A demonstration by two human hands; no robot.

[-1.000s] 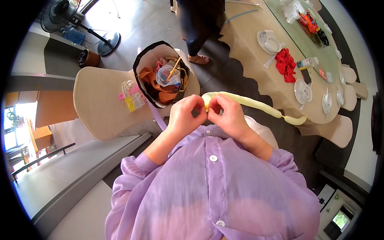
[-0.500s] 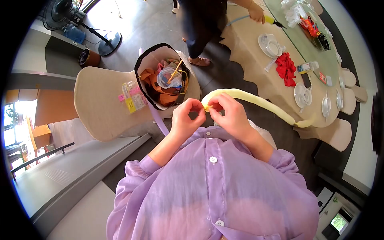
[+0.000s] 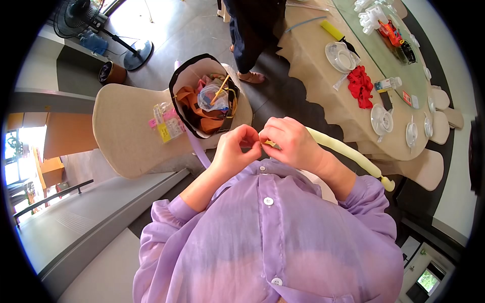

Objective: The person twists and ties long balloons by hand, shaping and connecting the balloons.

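Observation:
A long, thin pale-yellow balloon [image 3: 348, 154] runs out to the right from behind my right hand [image 3: 289, 145]. Its far end narrows to a small knotted-looking tip near the chairs. My left hand [image 3: 236, 147] meets the right one in front of my chest, fingertips touching. Both hands are closed in a pinch at the yellow neck end of the balloon, which shows only as a small patch between the fingers. The exact grip there is partly hidden by my fingers.
A bag [image 3: 199, 60] of balloons and packets stands on a beige chair [image 3: 118, 131] to the left. On the right, a table [image 3: 313, 76] carries a yellow hand pump [image 3: 331, 30], a red cloth-like bundle [image 3: 360, 87] and dishes. Ahead stands another person [image 3: 255, 35].
My right hand has moved slightly, and the balloon has swung lower, its far tip shifting down. The other person's hand has left the yellow pump, which now lies on the table.

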